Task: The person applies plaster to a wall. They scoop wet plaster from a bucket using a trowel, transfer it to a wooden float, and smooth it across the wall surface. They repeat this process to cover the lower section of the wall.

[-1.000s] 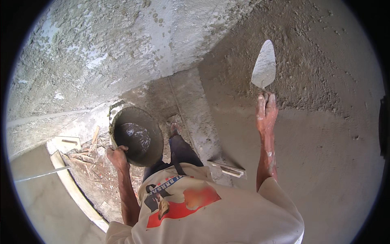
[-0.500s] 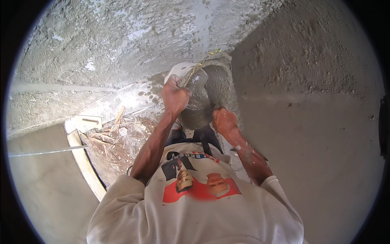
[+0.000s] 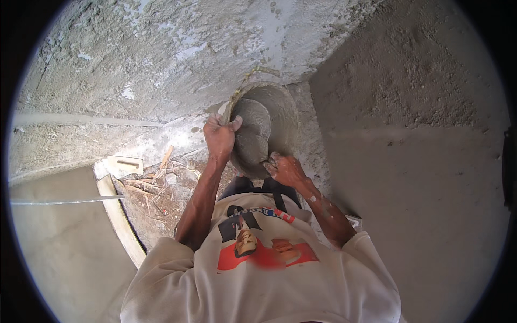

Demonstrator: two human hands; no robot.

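Note:
A mortar-caked bucket (image 3: pixel 286 110) is in front of my legs, close to the corner of the walls, its mouth facing up toward me. Grey wet mortar (image 3: pixel 253 116) lies inside with rounded, smooth edges. My left hand (image 3: pixel 219 135) is closed over the bucket's left rim, thumb on the inside. At the near right side of the mouth, my right hand (image 3: pixel 284 169) has its fingers curled closed. A rounded grey shape in the bucket reaches those fingers; whether they grip a tool or the rim is hidden.
A plastering float (image 3: pixel 125 164) lies at the left beside wood scraps (image 3: pixel 156 180) and debris. A pale board (image 3: pixel 119 215) curves toward me there, with a thin straight bar (image 3: pixel 67 201) meeting it. Rough plastered walls rise ahead (image 3: pixel 161 64) and right (image 3: pixel 404 161).
The bucket's mouth has turned more toward me, showing more of the inside. My left hand has shifted down and left, my right hand left and slightly down. The view has shifted a little.

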